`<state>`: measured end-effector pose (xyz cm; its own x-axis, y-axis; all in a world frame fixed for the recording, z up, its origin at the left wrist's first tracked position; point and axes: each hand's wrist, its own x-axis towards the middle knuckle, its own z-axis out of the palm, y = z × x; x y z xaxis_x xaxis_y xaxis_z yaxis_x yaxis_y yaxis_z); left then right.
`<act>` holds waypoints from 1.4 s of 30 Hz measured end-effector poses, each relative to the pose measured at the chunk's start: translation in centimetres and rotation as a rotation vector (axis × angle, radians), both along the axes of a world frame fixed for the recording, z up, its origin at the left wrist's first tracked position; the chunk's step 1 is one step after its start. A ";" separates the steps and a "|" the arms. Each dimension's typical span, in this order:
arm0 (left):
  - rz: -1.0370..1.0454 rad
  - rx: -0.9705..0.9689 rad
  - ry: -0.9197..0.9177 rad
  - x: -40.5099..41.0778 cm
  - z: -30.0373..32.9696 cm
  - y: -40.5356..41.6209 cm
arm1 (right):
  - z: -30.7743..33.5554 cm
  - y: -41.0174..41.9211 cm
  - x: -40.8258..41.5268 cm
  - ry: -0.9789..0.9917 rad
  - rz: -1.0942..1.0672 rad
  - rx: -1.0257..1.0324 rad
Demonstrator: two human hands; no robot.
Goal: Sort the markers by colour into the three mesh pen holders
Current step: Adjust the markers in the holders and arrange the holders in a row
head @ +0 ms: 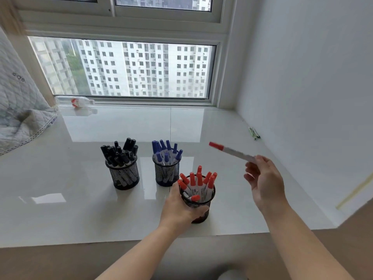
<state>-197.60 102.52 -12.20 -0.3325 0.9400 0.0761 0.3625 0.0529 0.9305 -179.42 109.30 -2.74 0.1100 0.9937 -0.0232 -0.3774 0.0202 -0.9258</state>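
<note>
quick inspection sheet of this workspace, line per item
surface: glossy white sill top, reflective
job's things: black markers in left holder; blue markers in middle holder; red markers in near holder; one red marker held in the air
clutter: lying plastic bottle by the window; green pens by the right wall
grippers: left hand grips the red markers' holder; right hand pinches the red marker
cables: nothing seen
surroundings: window facing apartment blocks, quilted fabric at left

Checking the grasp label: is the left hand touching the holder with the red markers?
Touching. The head view shows the left hand wrapped around the red-marker holder, thumb across its front mesh.
</note>
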 end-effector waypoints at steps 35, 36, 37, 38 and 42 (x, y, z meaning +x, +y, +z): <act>0.010 0.019 0.015 0.1 -0.3 0.1 | -4.8 -4.3 -4.3 -1.078 0.132 0.691; 0.015 0.015 0.022 0.2 -0.3 0.1 | -5.1 -4.4 -4.4 -1.087 0.153 0.685; 0.015 0.012 0.023 0.2 -0.3 0.1 | -5.4 -4.5 -4.5 -1.088 0.159 0.681; 0.012 0.008 0.013 0.1 -0.4 0.2 | -5.6 -4.5 -4.5 -1.086 0.143 0.691; -0.061 -0.029 -0.134 -0.4 -2.0 0.0 | -6.8 -4.2 -4.2 -0.940 0.075 0.640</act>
<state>-197.98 102.47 -14.17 -0.2802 0.9599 0.0069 0.2383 0.0626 0.9692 -183.57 105.09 -9.51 -0.2446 0.7983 0.5504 0.4404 0.5972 -0.6704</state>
